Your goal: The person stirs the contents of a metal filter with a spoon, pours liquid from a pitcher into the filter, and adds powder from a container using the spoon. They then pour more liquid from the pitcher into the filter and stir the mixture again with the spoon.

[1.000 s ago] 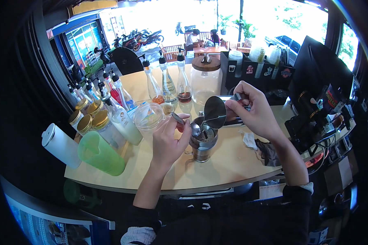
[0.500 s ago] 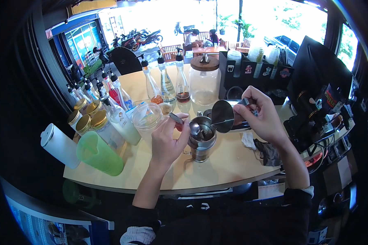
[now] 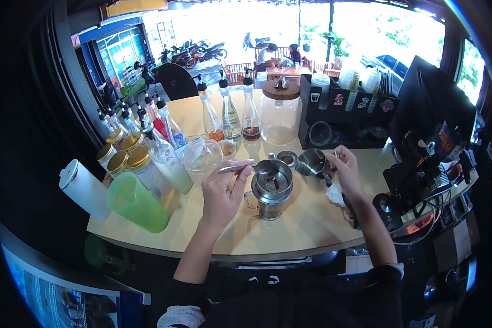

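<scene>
My left hand (image 3: 222,188) pinches the handle of a metal spoon (image 3: 266,168), its bowl held over the rim of a metal drip coffee filter (image 3: 272,192). Dark wet coffee grounds show inside the filter, which sits on a clear glass mug (image 3: 269,211) with brown liquid behind its wall. To the right, my right hand (image 3: 345,170) is closed on the handle of a small metal pitcher (image 3: 312,163), held apart from the filter. Behind the filter lies a small round metal piece (image 3: 286,158).
Left stand a green jug (image 3: 136,203), a white tumbler (image 3: 85,189), gold-lidded jars (image 3: 139,157) and several pump bottles (image 3: 251,117). A wood-lidded glass jar (image 3: 280,116) and a black cup organizer (image 3: 333,109) are behind. A crumpled tissue (image 3: 335,194) lies right.
My right hand has drawn the pitcher right, away from the filter, and the thin stream at its lip no longer shows. The spoon is now more level above the filter. The view has shifted slightly.
</scene>
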Action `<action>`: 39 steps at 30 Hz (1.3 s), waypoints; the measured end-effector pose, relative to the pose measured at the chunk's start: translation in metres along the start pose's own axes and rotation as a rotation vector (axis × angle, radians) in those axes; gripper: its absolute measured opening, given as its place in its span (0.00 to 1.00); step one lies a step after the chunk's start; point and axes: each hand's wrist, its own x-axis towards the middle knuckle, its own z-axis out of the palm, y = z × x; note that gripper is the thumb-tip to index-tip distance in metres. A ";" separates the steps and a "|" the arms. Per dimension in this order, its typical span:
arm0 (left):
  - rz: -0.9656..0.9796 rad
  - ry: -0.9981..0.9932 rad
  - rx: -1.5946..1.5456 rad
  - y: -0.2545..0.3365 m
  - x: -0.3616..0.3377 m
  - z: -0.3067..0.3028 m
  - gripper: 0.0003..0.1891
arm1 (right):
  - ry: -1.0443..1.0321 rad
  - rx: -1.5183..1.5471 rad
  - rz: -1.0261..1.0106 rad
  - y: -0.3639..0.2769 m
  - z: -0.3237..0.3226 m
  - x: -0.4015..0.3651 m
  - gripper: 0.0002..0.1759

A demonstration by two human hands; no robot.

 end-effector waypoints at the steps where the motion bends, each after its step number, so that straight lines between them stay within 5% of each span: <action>1: -0.006 -0.015 -0.010 0.000 -0.001 0.000 0.08 | -0.006 0.003 -0.004 0.012 -0.002 -0.002 0.10; 14: 0.022 -0.051 0.032 -0.004 -0.006 0.008 0.07 | 0.018 0.327 0.222 0.116 -0.006 -0.014 0.08; 21: 0.165 -0.028 0.118 -0.005 -0.003 0.009 0.05 | 0.021 0.031 0.223 0.125 -0.025 -0.017 0.06; 23: 0.216 -0.013 0.131 -0.002 0.001 0.010 0.06 | -0.015 -0.445 0.097 0.116 -0.031 -0.011 0.09; 24: 0.252 -0.012 0.121 -0.001 0.002 0.012 0.06 | -0.012 -0.446 0.095 0.093 -0.025 -0.010 0.09; 26: 0.292 -0.010 0.108 0.002 0.008 0.017 0.07 | -0.050 -0.767 -0.469 0.014 0.004 -0.013 0.16; 28: 0.355 -0.110 0.133 0.004 0.011 0.024 0.09 | -0.218 -0.528 -0.460 -0.044 0.035 -0.022 0.24; 31: 0.381 -0.226 0.186 0.011 0.013 0.033 0.12 | -0.433 -0.473 -0.482 -0.093 0.064 -0.038 0.23; 32: 0.398 -0.281 0.220 0.013 0.014 0.034 0.13 | -0.430 -0.475 -0.480 -0.089 0.069 -0.035 0.23; 34: 0.427 -0.277 0.237 0.010 0.012 0.036 0.14 | -0.456 -0.519 -0.839 -0.082 0.081 -0.028 0.18; 39: 0.295 -0.147 0.154 0.011 0.005 0.030 0.21 | -0.379 -0.526 -0.745 -0.076 0.076 -0.041 0.11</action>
